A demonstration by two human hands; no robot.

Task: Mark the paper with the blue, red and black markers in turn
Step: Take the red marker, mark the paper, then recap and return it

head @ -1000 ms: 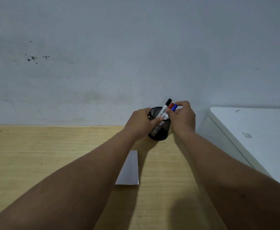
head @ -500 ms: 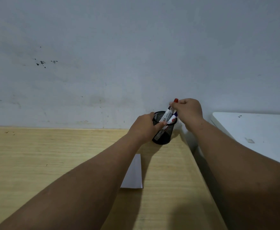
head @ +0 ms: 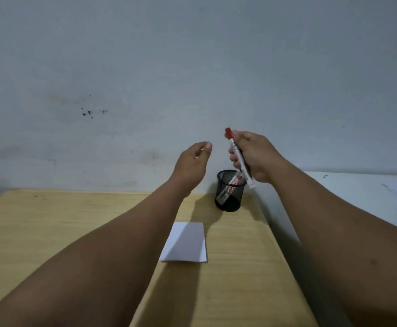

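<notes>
My right hand is raised above the black mesh pen cup and grips a white marker with a red cap, cap end up. A dark second marker seems to lie behind it in the same hand; its colour is unclear. One more marker leans inside the cup. My left hand hovers left of the cup with fingers apart, holding nothing. A small white paper lies flat on the wooden table in front of the cup.
A grey wall rises right behind the table. A white table stands to the right across a narrow gap, with some sheets at its far right edge. The pen cup sits near the wooden table's back right corner.
My right hand has lifted the red-capped marker out of the cup and up. My left hand has let go of the cup and risen with fingers spread.
</notes>
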